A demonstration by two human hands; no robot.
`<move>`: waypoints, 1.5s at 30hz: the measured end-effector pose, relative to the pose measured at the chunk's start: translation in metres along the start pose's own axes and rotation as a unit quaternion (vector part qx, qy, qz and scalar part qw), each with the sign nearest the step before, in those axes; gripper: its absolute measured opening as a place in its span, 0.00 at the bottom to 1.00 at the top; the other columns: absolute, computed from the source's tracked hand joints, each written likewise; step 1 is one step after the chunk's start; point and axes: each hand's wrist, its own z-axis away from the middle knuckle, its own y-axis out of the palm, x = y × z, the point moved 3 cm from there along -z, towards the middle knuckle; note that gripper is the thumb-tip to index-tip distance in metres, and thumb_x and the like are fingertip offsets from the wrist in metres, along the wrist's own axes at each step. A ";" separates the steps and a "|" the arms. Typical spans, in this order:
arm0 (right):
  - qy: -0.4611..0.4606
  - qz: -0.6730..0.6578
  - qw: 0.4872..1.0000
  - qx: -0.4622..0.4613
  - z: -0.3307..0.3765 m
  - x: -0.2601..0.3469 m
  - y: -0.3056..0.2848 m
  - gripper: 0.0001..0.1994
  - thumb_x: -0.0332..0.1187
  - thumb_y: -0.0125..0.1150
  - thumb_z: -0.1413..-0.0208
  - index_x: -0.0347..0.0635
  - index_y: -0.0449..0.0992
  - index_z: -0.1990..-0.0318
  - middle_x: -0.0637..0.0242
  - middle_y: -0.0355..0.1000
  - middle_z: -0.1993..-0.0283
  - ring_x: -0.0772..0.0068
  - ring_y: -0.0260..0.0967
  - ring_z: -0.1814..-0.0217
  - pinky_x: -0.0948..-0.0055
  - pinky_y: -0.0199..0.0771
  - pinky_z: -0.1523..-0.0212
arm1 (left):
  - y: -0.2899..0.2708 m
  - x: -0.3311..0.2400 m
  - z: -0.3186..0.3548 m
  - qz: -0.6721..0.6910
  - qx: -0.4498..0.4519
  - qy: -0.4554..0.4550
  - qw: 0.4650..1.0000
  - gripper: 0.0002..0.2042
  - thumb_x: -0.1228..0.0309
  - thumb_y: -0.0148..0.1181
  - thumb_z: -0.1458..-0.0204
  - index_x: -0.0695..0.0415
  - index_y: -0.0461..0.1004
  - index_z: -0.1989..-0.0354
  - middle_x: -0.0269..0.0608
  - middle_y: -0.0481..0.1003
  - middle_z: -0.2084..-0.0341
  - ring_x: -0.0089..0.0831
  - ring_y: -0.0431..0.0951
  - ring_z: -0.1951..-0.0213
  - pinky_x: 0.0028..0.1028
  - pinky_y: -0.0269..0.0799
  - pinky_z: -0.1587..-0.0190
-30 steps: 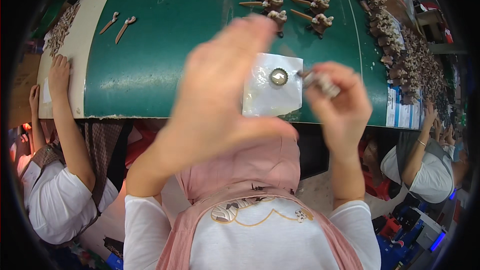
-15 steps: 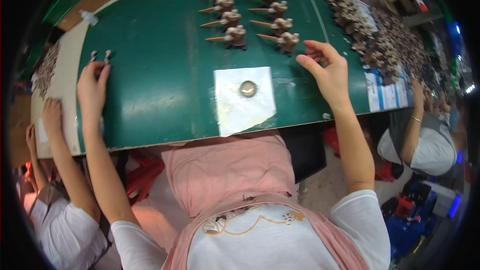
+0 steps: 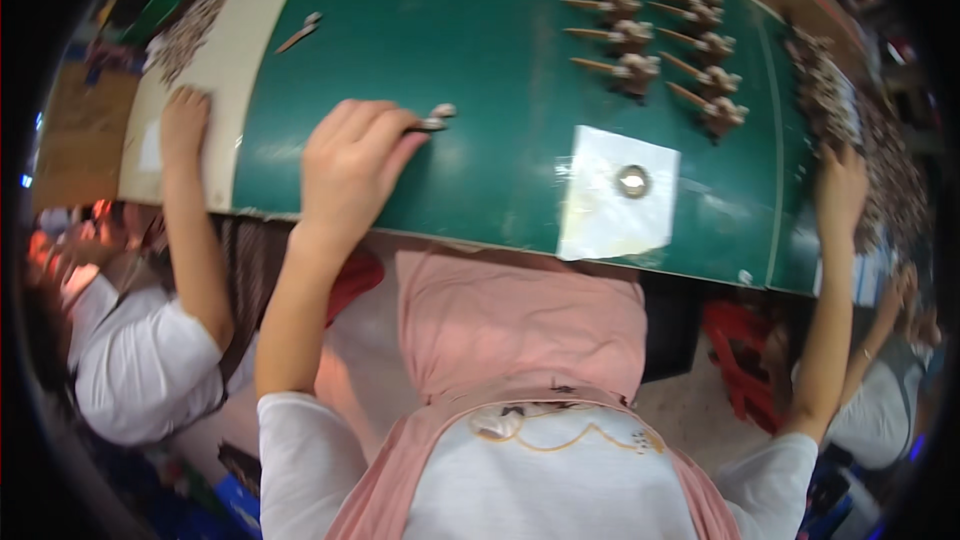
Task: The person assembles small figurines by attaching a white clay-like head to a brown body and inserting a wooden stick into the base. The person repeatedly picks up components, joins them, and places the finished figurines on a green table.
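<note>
My left hand [image 3: 350,165] is raised over the left part of the green table top [image 3: 480,195]. It pinches a small dark piece with a pale knobbly end [image 3: 438,118], which sticks out past the fingertips. A similar small brown piece [image 3: 298,33] lies further left on the green surface. At the right, my right hand [image 3: 842,190] reaches to the row of brown figurines with pale tops [image 3: 825,90]; its fingertips are too blurred to show whether they grip one. Between my hands, a small round dish [image 3: 633,181] sits on a white sheet [image 3: 600,225].
Two rows of brown figurines [image 3: 634,70] with pointed wooden sticks stand at the far middle. A heap of small brown parts [image 3: 895,130] lies far right. A co-worker's hand [image 3: 185,125] rests on the pale board at left, near more small pieces [image 3: 190,35].
My left hand has lifted one of the two small pieces and carried it rightward. My right hand has moved from beside the figurine rows to the figurines at right. The view has swung.
</note>
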 end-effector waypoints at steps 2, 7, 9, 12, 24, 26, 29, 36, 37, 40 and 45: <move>-0.008 -0.044 0.999 -0.030 -0.004 0.010 -0.015 0.13 0.29 0.57 0.52 0.44 0.77 0.57 0.60 0.69 0.59 0.57 0.67 0.57 0.61 0.69 0.59 | -0.007 0.002 0.003 0.033 0.016 -0.035 0.999 0.09 0.74 0.66 0.59 0.58 0.75 0.68 0.39 0.74 0.71 0.38 0.73 0.67 0.33 0.70 0.63; 0.000 -0.257 0.963 -0.079 -0.010 0.024 -0.039 0.12 0.31 0.63 0.51 0.39 0.75 0.58 0.61 0.70 0.59 0.59 0.67 0.57 0.66 0.67 0.56 | 0.004 0.003 -0.012 0.086 0.105 -0.065 0.989 0.08 0.74 0.64 0.56 0.61 0.74 0.68 0.42 0.72 0.72 0.38 0.71 0.64 0.31 0.68 0.64; 0.055 -0.387 0.920 -0.033 -0.007 0.025 -0.045 0.13 0.33 0.66 0.53 0.36 0.75 0.62 0.62 0.72 0.63 0.64 0.69 0.60 0.69 0.67 0.56 | 0.009 0.001 -0.022 0.101 0.136 -0.054 0.984 0.07 0.77 0.62 0.55 0.63 0.72 0.69 0.42 0.72 0.74 0.33 0.72 0.68 0.27 0.67 0.65; 0.131 -0.491 0.861 0.014 0.000 0.026 -0.047 0.13 0.34 0.66 0.53 0.34 0.75 0.63 0.65 0.75 0.65 0.77 0.70 0.64 0.76 0.67 0.59 | 0.012 -0.027 -0.029 0.258 0.209 -0.156 0.930 0.07 0.78 0.62 0.56 0.64 0.72 0.69 0.39 0.73 0.77 0.27 0.72 0.72 0.25 0.67 0.67; 0.184 -0.971 0.119 0.091 0.061 0.106 -0.076 0.24 0.44 0.49 0.37 0.30 0.65 0.45 0.61 0.69 0.63 0.79 0.60 0.75 0.86 0.58 0.80 | 0.038 -0.131 -0.053 0.239 0.160 0.036 0.957 0.13 0.78 0.64 0.57 0.62 0.75 0.61 0.44 0.72 0.76 0.40 0.71 0.72 0.34 0.67 0.69; 0.193 -0.961 0.169 0.100 0.065 0.119 -0.082 0.23 0.42 0.51 0.38 0.29 0.66 0.46 0.61 0.70 0.63 0.79 0.61 0.73 0.86 0.58 0.79 | 0.037 -0.133 -0.054 0.210 0.169 0.054 0.961 0.13 0.78 0.63 0.57 0.62 0.75 0.61 0.44 0.72 0.76 0.40 0.71 0.72 0.34 0.67 0.69; 0.235 -0.944 0.222 0.073 0.066 0.129 -0.093 0.20 0.37 0.53 0.38 0.28 0.68 0.47 0.61 0.72 0.63 0.78 0.63 0.72 0.81 0.62 0.74 | 0.042 -0.138 -0.056 0.194 0.170 0.070 0.964 0.12 0.77 0.63 0.57 0.62 0.75 0.61 0.44 0.72 0.76 0.40 0.70 0.71 0.35 0.67 0.69; 0.218 -0.938 0.262 0.056 0.071 0.133 -0.118 0.16 0.31 0.57 0.42 0.28 0.70 0.51 0.56 0.75 0.62 0.71 0.73 0.68 0.76 0.75 0.66 | 0.044 -0.140 -0.053 0.184 0.137 0.058 0.972 0.14 0.77 0.64 0.57 0.62 0.75 0.59 0.42 0.72 0.76 0.38 0.70 0.72 0.33 0.67 0.69; 0.215 -0.941 0.259 0.048 0.071 0.133 -0.122 0.15 0.31 0.58 0.42 0.28 0.71 0.52 0.56 0.75 0.62 0.71 0.74 0.68 0.76 0.76 0.66 | 0.042 -0.140 -0.053 0.186 0.113 0.050 0.975 0.15 0.77 0.64 0.57 0.62 0.75 0.57 0.41 0.71 0.77 0.36 0.69 0.73 0.31 0.67 0.69; 0.233 -0.929 0.276 0.084 0.065 0.146 -0.135 0.12 0.29 0.58 0.43 0.29 0.73 0.56 0.58 0.75 0.65 0.73 0.73 0.71 0.79 0.76 0.71 | 0.032 -0.138 -0.054 0.299 0.086 -0.039 0.950 0.19 0.78 0.65 0.57 0.62 0.75 0.53 0.40 0.71 0.77 0.31 0.70 0.74 0.26 0.67 0.70; 0.179 -0.950 0.205 0.151 0.049 0.173 -0.160 0.10 0.32 0.59 0.42 0.31 0.74 0.62 0.62 0.74 0.69 0.79 0.70 0.76 0.83 0.70 0.77 | 0.018 -0.137 -0.048 0.450 0.058 -0.100 0.886 0.22 0.76 0.65 0.53 0.64 0.73 0.48 0.31 0.65 0.75 0.19 0.64 0.72 0.18 0.62 0.69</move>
